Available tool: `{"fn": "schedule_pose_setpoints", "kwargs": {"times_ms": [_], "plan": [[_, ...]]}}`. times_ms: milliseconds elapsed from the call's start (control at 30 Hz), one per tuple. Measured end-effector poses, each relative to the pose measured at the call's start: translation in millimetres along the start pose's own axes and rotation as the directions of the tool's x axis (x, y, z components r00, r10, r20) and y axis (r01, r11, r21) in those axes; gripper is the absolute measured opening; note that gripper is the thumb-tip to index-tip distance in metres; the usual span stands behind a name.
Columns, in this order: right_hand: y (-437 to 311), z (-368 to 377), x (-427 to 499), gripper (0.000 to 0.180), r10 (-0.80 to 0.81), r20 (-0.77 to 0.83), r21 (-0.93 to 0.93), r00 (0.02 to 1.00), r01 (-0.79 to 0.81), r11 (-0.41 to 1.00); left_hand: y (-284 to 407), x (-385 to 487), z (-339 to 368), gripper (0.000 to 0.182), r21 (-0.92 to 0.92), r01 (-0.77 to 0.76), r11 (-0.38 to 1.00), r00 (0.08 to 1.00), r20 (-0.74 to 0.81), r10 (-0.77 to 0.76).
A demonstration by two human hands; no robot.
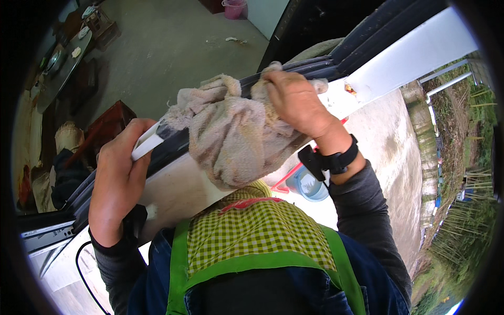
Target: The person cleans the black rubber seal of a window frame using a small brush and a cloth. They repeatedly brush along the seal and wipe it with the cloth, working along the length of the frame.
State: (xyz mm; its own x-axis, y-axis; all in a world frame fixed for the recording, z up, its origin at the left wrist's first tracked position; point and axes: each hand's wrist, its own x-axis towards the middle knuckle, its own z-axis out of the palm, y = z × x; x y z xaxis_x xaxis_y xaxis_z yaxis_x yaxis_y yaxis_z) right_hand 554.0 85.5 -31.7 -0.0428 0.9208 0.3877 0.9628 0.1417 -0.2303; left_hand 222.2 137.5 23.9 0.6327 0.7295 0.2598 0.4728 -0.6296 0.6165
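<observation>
A worn, stained terry towel (232, 138) lies draped over the dark metal window frame (169, 147) and hangs down on my side. My right hand (295, 102) grips the towel's right part, its fingers bunching the cloth at the window track. Farther left, my left hand (122, 173) holds a narrow white strip-like tool (149, 141) between thumb and fingers. The tool's far end is dark grey and points towards the towel; its exact kind cannot be made out. Below the frame runs a pale sill (177, 189), partly covered by the towel.
Beyond the window is a room with a concrete floor (157, 51), a table (67, 75), a reddish wooden box (114, 122) and a pink bucket (234, 8). On my side, a blue bucket (309, 183) stands on the ground beside a red handle (289, 175).
</observation>
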Motion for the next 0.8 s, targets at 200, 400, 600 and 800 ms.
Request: {"fn": "schedule_pose_setpoints", "kwargs": {"times_ms": [200, 400, 600, 800], "plan": [[5.8, -11.1, 1.5, 0.023, 0.012, -0.21, -0.08, 0.978, -0.03, 0.996, 0.8, 10.0, 9.4, 0.032, 0.047, 0.018, 0.999, 1.0, 0.02, -0.019], [87.2, -43.1, 8.8, 0.024, 0.227, -0.184, -0.555, 0.956, -0.292, 0.779, -4.2, 0.9, 6.7, 0.033, 0.089, -0.053, 0.995, 0.992, -0.113, 0.063], [123.9, -33.4, 19.5, 0.028, 0.433, 0.165, -0.649, 0.886, -0.233, 0.724, -5.6, -1.6, -0.6, 0.039, 0.001, -0.003, 1.0, 0.998, -0.063, 0.003], [133.6, -32.7, 17.6, 0.032, 0.464, 0.014, -0.493, 0.886, -0.397, 0.774, -6.6, -4.6, -3.2, 0.04, -0.052, -0.005, 0.999, 0.998, -0.063, 0.001]]}}
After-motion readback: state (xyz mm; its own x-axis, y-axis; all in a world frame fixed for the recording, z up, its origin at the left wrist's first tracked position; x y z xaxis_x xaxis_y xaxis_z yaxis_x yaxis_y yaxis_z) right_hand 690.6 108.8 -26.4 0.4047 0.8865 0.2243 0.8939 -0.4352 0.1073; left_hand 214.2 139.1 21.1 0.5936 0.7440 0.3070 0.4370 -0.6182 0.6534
